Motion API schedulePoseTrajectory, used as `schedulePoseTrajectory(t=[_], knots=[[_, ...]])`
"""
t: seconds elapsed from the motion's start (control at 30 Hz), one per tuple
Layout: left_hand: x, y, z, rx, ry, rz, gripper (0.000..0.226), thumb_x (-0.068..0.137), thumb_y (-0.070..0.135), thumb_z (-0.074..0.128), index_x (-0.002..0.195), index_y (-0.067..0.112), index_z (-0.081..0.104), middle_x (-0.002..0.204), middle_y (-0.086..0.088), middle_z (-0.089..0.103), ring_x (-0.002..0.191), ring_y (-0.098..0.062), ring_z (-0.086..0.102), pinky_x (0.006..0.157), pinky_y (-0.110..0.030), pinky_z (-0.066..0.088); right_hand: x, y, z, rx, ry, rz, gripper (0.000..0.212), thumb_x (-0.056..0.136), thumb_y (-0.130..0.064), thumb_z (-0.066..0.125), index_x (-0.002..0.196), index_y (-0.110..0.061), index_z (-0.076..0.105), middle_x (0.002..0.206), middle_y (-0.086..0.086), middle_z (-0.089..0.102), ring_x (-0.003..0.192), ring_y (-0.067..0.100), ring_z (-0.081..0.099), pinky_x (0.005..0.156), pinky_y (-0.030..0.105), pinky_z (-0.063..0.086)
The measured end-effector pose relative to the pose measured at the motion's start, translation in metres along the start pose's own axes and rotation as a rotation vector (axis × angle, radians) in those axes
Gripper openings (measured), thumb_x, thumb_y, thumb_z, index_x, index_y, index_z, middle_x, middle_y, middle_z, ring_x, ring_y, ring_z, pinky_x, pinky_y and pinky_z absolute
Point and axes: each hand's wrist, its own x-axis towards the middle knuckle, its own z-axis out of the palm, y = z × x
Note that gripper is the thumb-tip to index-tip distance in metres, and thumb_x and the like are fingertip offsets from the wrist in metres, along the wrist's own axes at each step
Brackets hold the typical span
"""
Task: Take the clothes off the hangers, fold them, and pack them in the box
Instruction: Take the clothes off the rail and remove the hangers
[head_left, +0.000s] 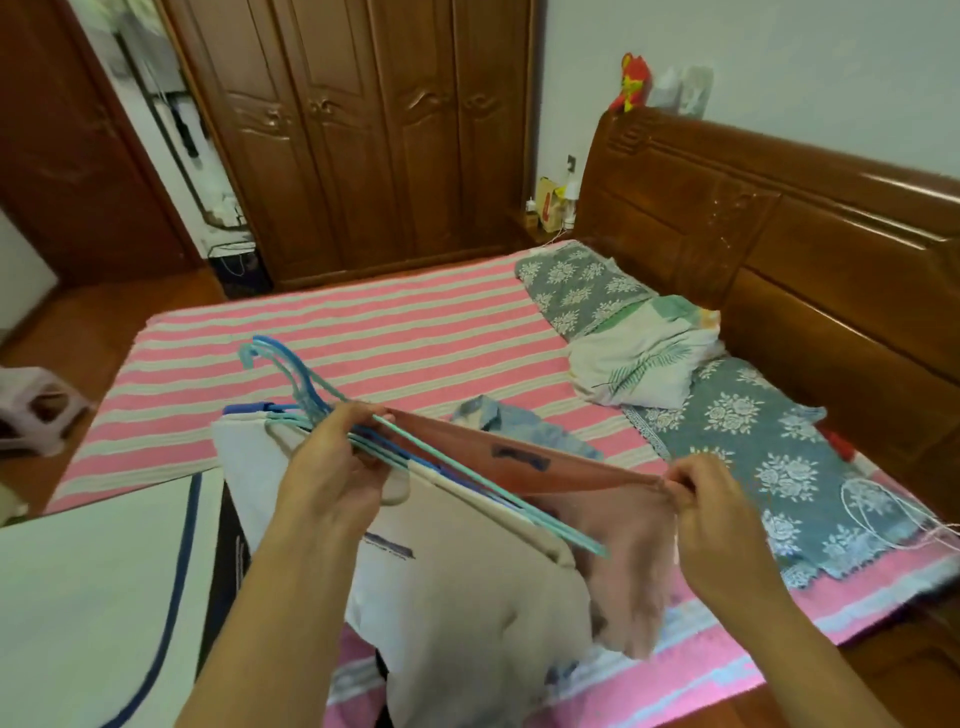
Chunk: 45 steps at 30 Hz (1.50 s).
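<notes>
Bare forearms, no sleeves, rings or watch.

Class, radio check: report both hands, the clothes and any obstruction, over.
Left hand grips bunched hangers. Right hand pinches pink garment, half off. White garment on hangers. Nothing blocking.

You stand at the foot of a bed (363, 332) under a pink-and-white striped cover. Its carved wooden headboard (779, 228) runs along at 2 o'clock below a pale wall (779, 62). At 12 o'clock stands a brown wardrobe (358, 140), an open doorway (156, 104) at 11, and wooden floor (78, 322) at 9.
</notes>
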Motion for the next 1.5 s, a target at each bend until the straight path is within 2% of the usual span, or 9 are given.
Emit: schedulePoseTrajectory(t=[0.13,0.3,0.4,0.57,0.77,1.0,1.2,1.3,1.5], knots=[[0.017,-0.005,-0.025,0.214,-0.143,-0.122,0.016,0.094,0.003,0.048,0.081,0.011,0.056,0.063,-0.001,0.05,0.054,-0.015,0.051,0.057,-0.025,0.048,0.022,-0.001,0.014,0.072,-0.14,0.123,0.012,0.1,-0.013,0.057,0.09,-0.019,0.057,0.079,-0.009,0.06,0.077,0.019,0.056,0.066,0.036,0.037],[0.037,0.0,-0.048,0.474,-0.192,-0.279,0.02,0.101,0.008,0.05,0.083,0.014,0.049,0.062,0.003,0.032,0.045,-0.009,0.032,0.043,-0.021,0.036,0.033,-0.057,0.075,0.255,-0.464,-0.018,0.022,0.101,-0.018,0.053,0.089,-0.035,0.05,0.08,-0.013,0.059,0.078,0.002,0.054,0.077,0.032,0.043],[0.042,0.013,-0.058,0.586,-0.164,-0.27,0.012,0.101,0.009,0.052,0.09,0.012,0.053,0.061,0.004,0.036,0.047,-0.01,0.032,0.046,-0.022,0.034,0.04,-0.061,0.113,0.254,-0.679,0.032,0.014,0.103,-0.025,0.05,0.112,-0.035,0.054,0.082,-0.014,0.055,0.081,0.01,0.056,0.081,0.037,0.047],[0.038,0.047,-0.07,0.799,-0.197,-0.243,0.008,0.1,0.008,0.055,0.093,0.008,0.054,0.062,0.0,0.037,0.053,-0.015,0.03,0.055,-0.031,0.03,0.057,-0.037,0.147,-0.041,-0.936,-0.028,0.05,0.099,-0.023,0.057,0.147,-0.023,0.043,0.102,-0.007,0.059,0.095,0.016,0.06,0.088,0.035,0.051],[0.01,0.073,-0.056,0.995,-0.345,-0.203,0.01,0.096,0.004,0.064,0.094,0.005,0.055,0.065,-0.005,0.038,0.055,-0.019,0.032,0.055,-0.031,0.032,0.076,-0.081,0.192,0.126,-0.871,-0.187,0.077,0.096,-0.033,0.064,0.158,-0.037,0.019,0.155,-0.009,0.03,0.135,0.015,0.042,0.109,0.037,0.041],[-0.023,0.098,-0.052,1.016,-0.344,-0.161,0.018,0.095,0.006,0.064,0.105,-0.008,0.06,0.064,-0.006,0.037,0.054,-0.018,0.03,0.054,-0.031,0.027,0.093,-0.092,0.214,-0.143,-0.864,-0.195,0.018,0.1,-0.03,0.056,0.113,-0.018,0.053,0.114,0.004,0.058,0.106,0.029,0.059,0.084,0.04,0.047],[-0.025,0.133,-0.045,1.054,-0.289,-0.095,0.011,0.099,0.008,0.061,0.104,-0.001,0.06,0.062,-0.002,0.032,0.053,-0.016,0.026,0.05,-0.028,0.024,0.128,-0.086,0.196,-0.301,-0.692,-0.104,0.04,0.108,-0.034,0.035,0.09,-0.011,0.062,0.089,0.01,0.066,0.091,0.034,0.062,0.072,0.038,0.043],[-0.017,0.134,-0.04,1.023,-0.269,-0.054,0.01,0.101,0.008,0.057,0.101,-0.002,0.061,0.062,-0.003,0.032,0.054,-0.016,0.026,0.052,-0.029,0.023,0.16,-0.1,0.182,-0.21,-0.536,0.03,0.019,0.1,-0.016,0.046,0.107,-0.011,0.063,0.101,0.01,0.068,0.091,0.034,0.069,0.077,0.041,0.055],[0.012,0.131,-0.022,0.837,-0.145,0.044,0.014,0.102,0.012,0.056,0.089,0.011,0.051,0.057,0.002,0.031,0.046,-0.011,0.024,0.044,-0.023,0.025,0.126,-0.158,0.126,0.299,-0.764,0.168,0.031,0.105,-0.032,0.048,0.133,-0.02,0.052,0.124,0.0,0.059,0.09,0.018,0.071,0.081,0.041,0.061]])
